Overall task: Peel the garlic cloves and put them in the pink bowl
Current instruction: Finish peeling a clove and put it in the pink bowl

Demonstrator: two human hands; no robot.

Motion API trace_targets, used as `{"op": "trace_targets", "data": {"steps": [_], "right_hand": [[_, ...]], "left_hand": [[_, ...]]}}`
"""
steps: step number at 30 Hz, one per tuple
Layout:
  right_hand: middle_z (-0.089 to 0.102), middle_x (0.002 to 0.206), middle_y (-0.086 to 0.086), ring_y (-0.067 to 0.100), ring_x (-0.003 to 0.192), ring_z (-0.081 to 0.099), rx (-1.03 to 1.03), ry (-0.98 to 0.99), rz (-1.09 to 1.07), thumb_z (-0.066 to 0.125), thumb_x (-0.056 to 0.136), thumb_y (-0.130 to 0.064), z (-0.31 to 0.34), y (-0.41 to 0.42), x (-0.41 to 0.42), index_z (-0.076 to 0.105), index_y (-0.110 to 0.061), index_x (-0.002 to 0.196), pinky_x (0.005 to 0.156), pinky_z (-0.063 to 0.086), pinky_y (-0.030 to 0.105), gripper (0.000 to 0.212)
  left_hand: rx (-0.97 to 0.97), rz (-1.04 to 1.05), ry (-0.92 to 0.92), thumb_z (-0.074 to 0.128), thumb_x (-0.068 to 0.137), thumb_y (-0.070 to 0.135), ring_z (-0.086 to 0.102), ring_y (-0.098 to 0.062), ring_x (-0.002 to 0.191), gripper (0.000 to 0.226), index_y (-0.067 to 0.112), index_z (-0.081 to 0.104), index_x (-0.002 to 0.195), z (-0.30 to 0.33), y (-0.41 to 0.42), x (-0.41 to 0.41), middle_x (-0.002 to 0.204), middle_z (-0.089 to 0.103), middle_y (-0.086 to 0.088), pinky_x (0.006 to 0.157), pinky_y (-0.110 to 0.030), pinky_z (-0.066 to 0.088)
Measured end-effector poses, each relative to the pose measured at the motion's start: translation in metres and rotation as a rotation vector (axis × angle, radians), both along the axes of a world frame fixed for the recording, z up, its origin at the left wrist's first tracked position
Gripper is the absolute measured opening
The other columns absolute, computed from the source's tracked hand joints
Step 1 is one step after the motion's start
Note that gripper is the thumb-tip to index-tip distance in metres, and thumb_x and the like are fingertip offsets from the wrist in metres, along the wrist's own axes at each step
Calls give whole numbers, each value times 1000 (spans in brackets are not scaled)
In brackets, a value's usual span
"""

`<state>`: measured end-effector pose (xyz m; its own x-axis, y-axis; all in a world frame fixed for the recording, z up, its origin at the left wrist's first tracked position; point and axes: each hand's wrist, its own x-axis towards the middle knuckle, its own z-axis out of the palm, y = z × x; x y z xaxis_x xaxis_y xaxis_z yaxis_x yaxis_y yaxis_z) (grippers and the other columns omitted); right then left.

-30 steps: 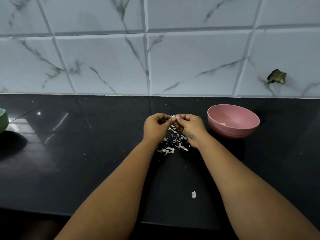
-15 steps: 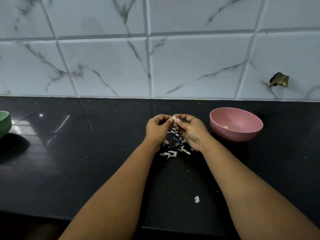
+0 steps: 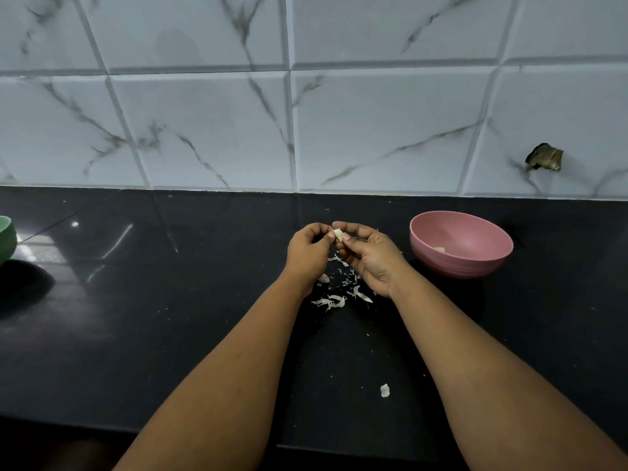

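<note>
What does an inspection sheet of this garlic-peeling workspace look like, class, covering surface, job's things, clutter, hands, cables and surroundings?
Surface: black glossy countertop, with light reflections at left.
Job's things: garlic clove pinched between both hands; pink bowl at right, a pale piece inside, probably a peeled clove.
Clutter: garlic skins scattered under the hands; one stray white scrap nearer the person.
Hands: left hand and right hand both hold the clove above the skins.
Cables: nothing seen.
Surroundings: marble-pattern wall tiles, a broken hole in one; green bowl at left edge.
</note>
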<state>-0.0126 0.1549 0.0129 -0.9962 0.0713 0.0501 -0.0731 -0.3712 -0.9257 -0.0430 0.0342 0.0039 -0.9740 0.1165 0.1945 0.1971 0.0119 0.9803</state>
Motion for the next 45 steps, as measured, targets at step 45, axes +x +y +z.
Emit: {"op": "trace_targets", "data": {"steps": [45], "right_hand": [[67, 70, 4, 8, 62, 62, 350, 66, -302, 68, 88, -10, 2, 3, -4, 69, -11, 80, 61, 51, 19, 9]], "left_hand": [[236, -108, -63, 68, 89, 5, 72, -22, 83, 6, 4, 72, 94, 1, -5, -1, 88, 74, -13, 80, -30, 58]]}}
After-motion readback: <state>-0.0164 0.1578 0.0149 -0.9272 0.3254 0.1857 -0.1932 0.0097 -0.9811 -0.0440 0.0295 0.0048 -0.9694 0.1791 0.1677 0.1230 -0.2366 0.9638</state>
